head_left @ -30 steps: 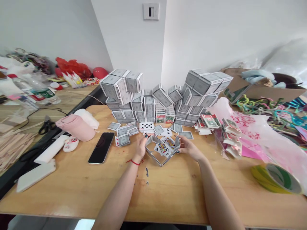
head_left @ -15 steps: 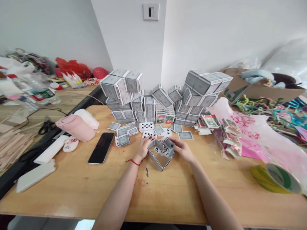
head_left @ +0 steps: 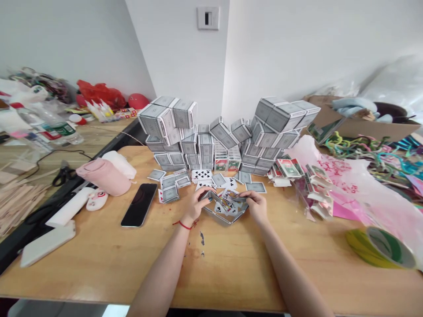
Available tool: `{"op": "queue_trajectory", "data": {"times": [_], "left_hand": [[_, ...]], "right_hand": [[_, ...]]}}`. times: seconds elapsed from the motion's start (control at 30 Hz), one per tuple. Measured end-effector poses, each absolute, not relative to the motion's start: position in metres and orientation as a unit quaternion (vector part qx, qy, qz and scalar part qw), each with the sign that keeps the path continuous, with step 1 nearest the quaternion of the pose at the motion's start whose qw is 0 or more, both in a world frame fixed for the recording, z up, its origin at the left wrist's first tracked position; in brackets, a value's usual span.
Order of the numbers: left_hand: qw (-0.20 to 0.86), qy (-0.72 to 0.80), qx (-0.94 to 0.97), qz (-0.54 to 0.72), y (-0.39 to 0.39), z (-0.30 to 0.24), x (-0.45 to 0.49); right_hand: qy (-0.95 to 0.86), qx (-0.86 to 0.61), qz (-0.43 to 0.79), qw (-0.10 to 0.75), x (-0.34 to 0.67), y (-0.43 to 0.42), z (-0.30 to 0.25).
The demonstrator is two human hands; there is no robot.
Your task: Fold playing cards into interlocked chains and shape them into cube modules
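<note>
My left hand and my right hand grip the two sides of a small box folded from playing cards, low over the wooden table. Its grey backs face out and card faces show inside. Fingers of both hands are curled on its edges. Loose cards lie just beyond it. A wall of finished grey card cubes is stacked behind them against the wall.
A black phone lies left of my hands, beside a pink roll and white objects. Red-backed card packs and pink plastic lie at right. A green tape roll sits near the right edge.
The card box has been pressed lower and flatter between my hands. My right hand moved slightly right and my left hand closed in on the left edge.
</note>
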State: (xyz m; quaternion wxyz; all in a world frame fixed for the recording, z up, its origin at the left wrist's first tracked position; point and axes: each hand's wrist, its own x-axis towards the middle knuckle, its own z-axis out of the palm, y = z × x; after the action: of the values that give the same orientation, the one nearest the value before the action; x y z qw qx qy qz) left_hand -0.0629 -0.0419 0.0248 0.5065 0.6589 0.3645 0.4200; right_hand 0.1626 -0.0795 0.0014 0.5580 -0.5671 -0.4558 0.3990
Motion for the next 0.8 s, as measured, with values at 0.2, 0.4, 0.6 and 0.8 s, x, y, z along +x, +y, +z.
{"op": "queue_trajectory", "data": {"times": [0.2,0.4,0.6,0.8], "left_hand": [[0.551,0.317,0.661,0.398,-0.04,0.03,-0.066],[0.585,0.319,0.627,0.404,-0.037,0.019,-0.067],[0.604,0.374,0.57,0.412,-0.035,0.01,-0.059],[0.523,0.461,0.612,0.373,-0.027,0.005,-0.041]], "right_hand": [[-0.448,-0.581,0.395,0.553,0.163,-0.077,0.0],[-0.447,-0.605,0.387,0.533,0.161,-0.077,0.0],[-0.453,-0.594,0.394,0.536,0.161,-0.077,0.001],[-0.459,-0.591,0.406,0.524,0.161,-0.075,0.001]]}}
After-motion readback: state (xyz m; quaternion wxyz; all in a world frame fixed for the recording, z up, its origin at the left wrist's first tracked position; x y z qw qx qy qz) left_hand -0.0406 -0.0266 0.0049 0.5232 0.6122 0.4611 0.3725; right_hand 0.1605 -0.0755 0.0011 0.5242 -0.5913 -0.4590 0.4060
